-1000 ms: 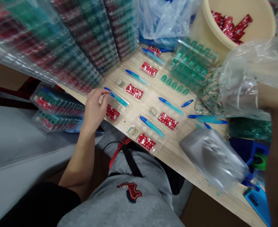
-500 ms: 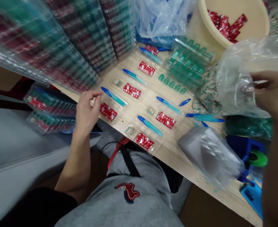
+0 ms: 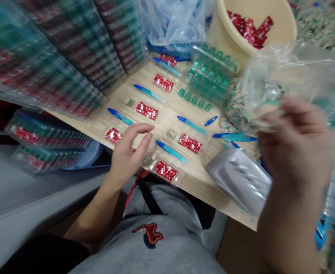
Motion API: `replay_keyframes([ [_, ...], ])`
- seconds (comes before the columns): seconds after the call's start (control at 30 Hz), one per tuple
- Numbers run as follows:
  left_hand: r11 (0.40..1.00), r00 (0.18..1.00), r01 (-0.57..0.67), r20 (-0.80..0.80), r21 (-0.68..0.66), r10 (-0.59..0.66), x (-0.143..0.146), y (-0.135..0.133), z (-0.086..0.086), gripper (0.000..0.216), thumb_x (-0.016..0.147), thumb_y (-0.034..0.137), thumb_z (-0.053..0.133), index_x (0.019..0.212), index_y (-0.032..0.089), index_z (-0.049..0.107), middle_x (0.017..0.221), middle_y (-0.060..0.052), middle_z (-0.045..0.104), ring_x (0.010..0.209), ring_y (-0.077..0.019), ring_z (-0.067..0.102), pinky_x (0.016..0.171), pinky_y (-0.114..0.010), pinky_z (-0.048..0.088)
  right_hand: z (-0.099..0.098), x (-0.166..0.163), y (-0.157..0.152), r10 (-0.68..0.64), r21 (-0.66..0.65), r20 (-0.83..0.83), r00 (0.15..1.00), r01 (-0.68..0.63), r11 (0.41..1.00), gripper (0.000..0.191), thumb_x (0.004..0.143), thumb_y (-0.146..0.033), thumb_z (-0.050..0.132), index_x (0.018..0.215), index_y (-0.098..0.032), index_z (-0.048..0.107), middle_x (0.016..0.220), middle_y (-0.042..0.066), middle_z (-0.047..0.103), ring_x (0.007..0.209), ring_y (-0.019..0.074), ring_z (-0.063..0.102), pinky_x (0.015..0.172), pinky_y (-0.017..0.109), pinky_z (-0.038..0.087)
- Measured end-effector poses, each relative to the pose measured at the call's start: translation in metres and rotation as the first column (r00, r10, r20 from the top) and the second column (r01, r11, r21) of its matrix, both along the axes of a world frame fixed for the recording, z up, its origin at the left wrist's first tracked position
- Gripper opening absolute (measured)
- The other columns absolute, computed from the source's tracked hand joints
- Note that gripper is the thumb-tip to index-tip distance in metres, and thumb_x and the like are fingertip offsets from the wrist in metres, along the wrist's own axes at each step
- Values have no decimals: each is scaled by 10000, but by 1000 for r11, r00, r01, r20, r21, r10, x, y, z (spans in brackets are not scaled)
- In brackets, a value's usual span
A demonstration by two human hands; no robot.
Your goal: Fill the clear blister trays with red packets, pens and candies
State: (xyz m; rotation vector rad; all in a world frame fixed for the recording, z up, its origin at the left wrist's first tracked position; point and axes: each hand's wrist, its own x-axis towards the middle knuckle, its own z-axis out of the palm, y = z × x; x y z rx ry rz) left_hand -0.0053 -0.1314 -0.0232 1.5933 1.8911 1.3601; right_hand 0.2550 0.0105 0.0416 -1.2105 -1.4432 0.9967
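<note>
1. Looking down through the head camera, I had the wearer's grey shirt nearest to me, with the wooden table slanting away beyond it.
2. Over the right side, the right hand was raised and blurred, its fingers closed on a small bunch of striped pieces; I could not count them.
3. The left hand hung over the table's near edge, thumb and forefinger well parted, with nothing I could make out between them.
4. Just right of that hand lay a red dotted packet in a clear tray, with a blue pen beside it. On the hand's other side, a second red packet showed partly.
5. Between the two hands sat a stack of clear plastic trays, its right end hidden behind the right forearm.
6. Farther in, I saw a row of green pieces, and behind it stacked trays holding more green ones.
7. Near the right hand, a heap of striped pieces lay against a plastic bag.
8. Farthest off stood a cream bucket containing red packets, with tall columns of filled packs at far left.
</note>
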Motion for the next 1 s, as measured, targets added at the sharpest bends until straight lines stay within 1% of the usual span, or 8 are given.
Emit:
replay_keyframes([
  [0.07,987,989,145,-11,75,-144,24,2,12,249,934,197,574,1157,307,589,1082,-11,678,1051,-188,638,935,-380,539,-9,-32,-37,87,-135,-192,978,-115,984,210,723,-221,786,913,-282,719,805,-32,714,722,121,678,666,272,569],
  [0.17,949,952,279,-169,147,-254,49,4,27,341,921,212,617,1231,328,536,1086,-37,662,1037,-198,634,890,-384,561,-20,-57,-70,135,-202,-301,944,-202,959,193,736,-254,799,902,-306,715,817,-43,714,669,119,660,598,254,569],
  [0.27,939,932,299,-261,169,-250,58,6,32,331,921,209,622,1213,338,529,1035,-46,646,970,-193,643,822,-373,574,-23,-59,-83,87,-211,-307,948,-157,965,186,747,-268,800,903,-316,711,828,-42,705,661,114,642,570,233,556],
  [0.4,926,932,329,-225,187,-285,65,18,33,285,928,175,606,1144,350,542,982,-17,651,940,-185,651,801,-368,572,-20,-48,-82,48,-153,-268,962,-92,984,171,775,-273,781,918,-323,700,835,-43,689,703,121,650,603,242,569],
  [0.53,857,904,416,-236,303,-356,84,62,38,206,937,177,599,1106,286,557,1004,-24,659,986,-172,646,873,-343,549,-8,-30,-55,-27,-42,-261,965,16,999,166,750,-255,792,878,-305,698,878,-46,702,758,119,667,678,241,585],
  [0.7,736,832,554,-291,389,-472,123,148,47,69,952,203,569,994,237,611,987,-26,674,972,-168,645,889,-327,528,4,14,18,-81,76,-264,961,105,992,243,661,-339,854,804,-268,670,851,-49,678,762,116,671,660,237,590],
  [0.9,811,826,537,50,234,-561,152,208,48,67,948,264,584,904,226,618,873,11,690,779,-123,655,733,-259,546,-8,60,72,-97,9,-323,941,106,994,361,568,-378,894,733,-244,602,748,-54,635,710,116,653,647,264,621],
  [1.0,760,749,625,139,175,-648,156,214,54,92,923,286,626,870,213,645,861,12,702,780,-125,669,733,-251,551,-8,66,68,-14,7,-247,969,17,1000,247,689,-311,831,761,-230,609,740,-44,641,649,101,637,616,250,610],
])
